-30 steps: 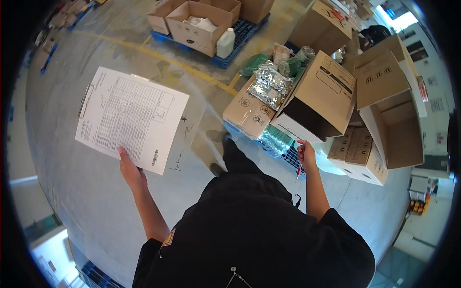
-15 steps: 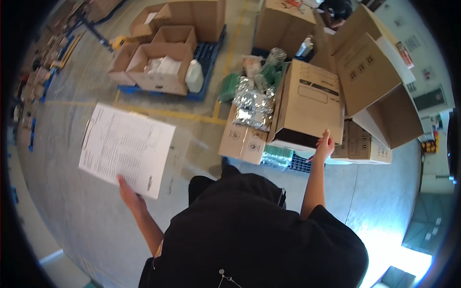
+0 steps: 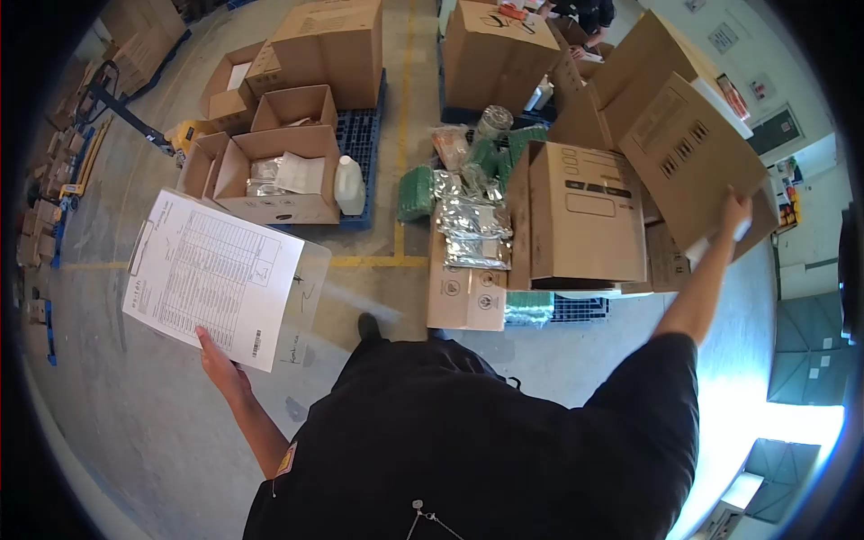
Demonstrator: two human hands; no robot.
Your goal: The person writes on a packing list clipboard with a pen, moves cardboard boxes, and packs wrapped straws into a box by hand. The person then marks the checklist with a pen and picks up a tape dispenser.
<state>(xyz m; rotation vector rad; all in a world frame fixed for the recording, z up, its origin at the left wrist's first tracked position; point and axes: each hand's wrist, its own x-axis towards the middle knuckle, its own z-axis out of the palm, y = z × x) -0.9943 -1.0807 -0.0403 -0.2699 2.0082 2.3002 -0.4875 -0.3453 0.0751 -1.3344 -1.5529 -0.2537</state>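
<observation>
My left hand (image 3: 223,367) is closed on the lower edge of a clear clipboard (image 3: 310,279), thumb on top. A printed form (image 3: 211,274) with a table and barcode lies on the clipboard. On the other side, my right hand (image 3: 736,211) is at the edge of a raised cardboard flap (image 3: 661,148), fingers closed against it and partly blurred. That flap belongs to a large open carton at the right. To its left stands a closed cardboard box (image 3: 589,220) with black print.
Silvery foil packs (image 3: 472,225) lie on a smaller carton (image 3: 466,297), beside green wrapped bundles (image 3: 416,193). Farther left, open boxes (image 3: 279,207) and a white jug (image 3: 349,186) stand on a blue pallet (image 3: 360,144). Another person (image 3: 589,22) works behind. A pallet jack (image 3: 135,112) is at left.
My right hand has left the top of the closed box and moved right to the carton flap, which now leans differently. The clipboard stays in my left hand; the view has shifted.
</observation>
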